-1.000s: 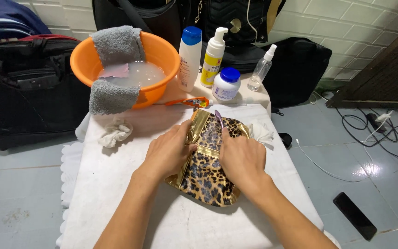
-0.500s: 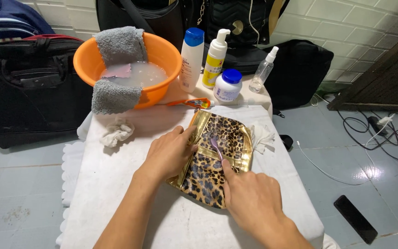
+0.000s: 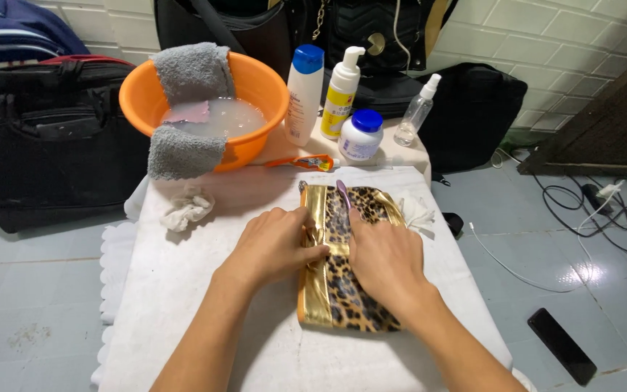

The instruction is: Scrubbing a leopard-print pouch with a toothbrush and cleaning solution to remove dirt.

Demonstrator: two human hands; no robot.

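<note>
A leopard-print pouch (image 3: 351, 303) with gold trim lies flat on the white cloth covering the table (image 3: 183, 290). My left hand (image 3: 273, 245) presses on the pouch's gold left side and pins it down. My right hand (image 3: 386, 258) rests on the pouch's middle and grips a purple toothbrush (image 3: 342, 193). The brush's tip points away from me and sits at the pouch's far edge.
Behind the pouch stand an orange basin (image 3: 273, 83) of cloudy water with grey towels (image 3: 190, 71) over its rim, a blue-capped bottle (image 3: 304, 94), a pump bottle (image 3: 342, 93), a blue-lidded jar (image 3: 361, 136) and a spray bottle (image 3: 415, 115). A crumpled cloth (image 3: 186, 207) lies at left. Black bags (image 3: 45, 145), cables (image 3: 567, 210) and a phone (image 3: 560, 356) are on the floor.
My right hand drew back toward me with the brush, then pushed forward again to the pouch's far edge. The pouch turned from tilted to nearly straight.
</note>
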